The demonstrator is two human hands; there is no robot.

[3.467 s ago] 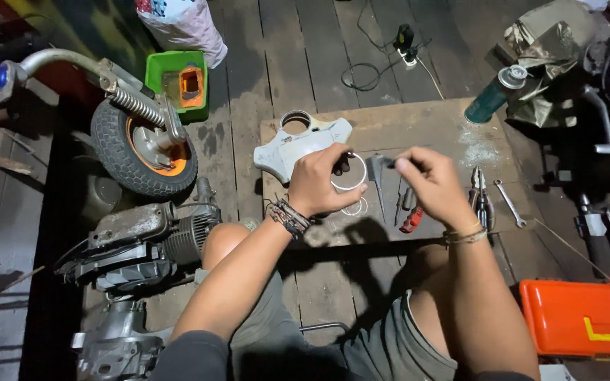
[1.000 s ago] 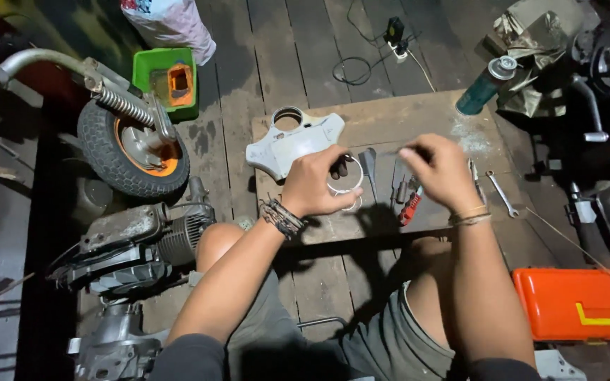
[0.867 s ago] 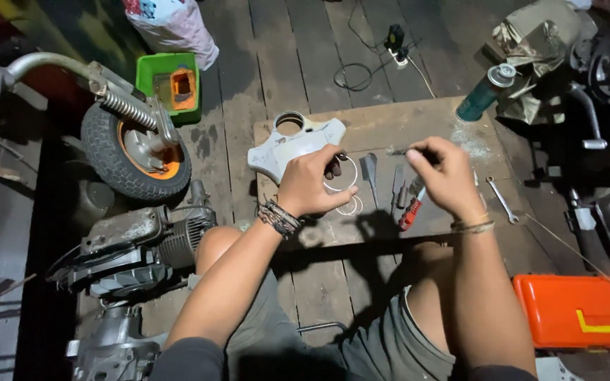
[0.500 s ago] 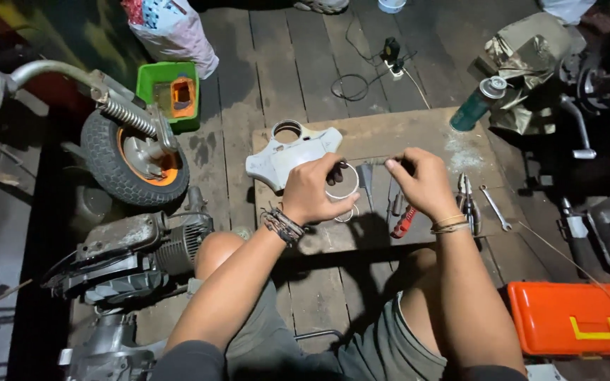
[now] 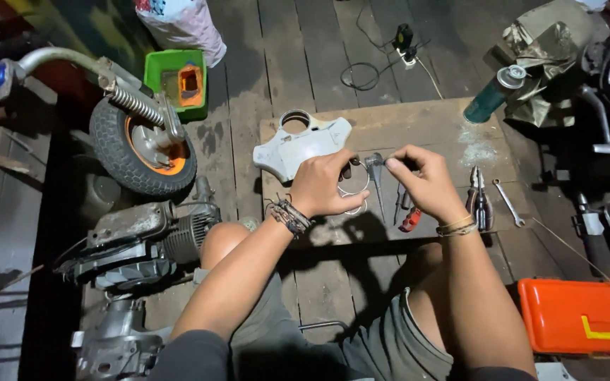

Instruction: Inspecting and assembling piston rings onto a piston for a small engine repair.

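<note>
Hands over wooden board (image 5: 418, 127), left hand (image 5: 326, 185) gripping metal ring (image 5: 355, 189), right hand (image 5: 425, 182) pinching small tool

Shiny metal ring (image 5: 353, 189), matt white plastic cover (image 5: 298, 144), rough wooden board (image 5: 432, 127).

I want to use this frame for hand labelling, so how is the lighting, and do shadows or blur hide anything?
Head view: a bright light from above falls on the wooden board and both forearms; the left hand and right hand look sharp. The arms cast a hard shadow on the board's near edge; the frame's left and right margins sink into darkness. The ring under the left hand's fingers is partly hidden.
</note>
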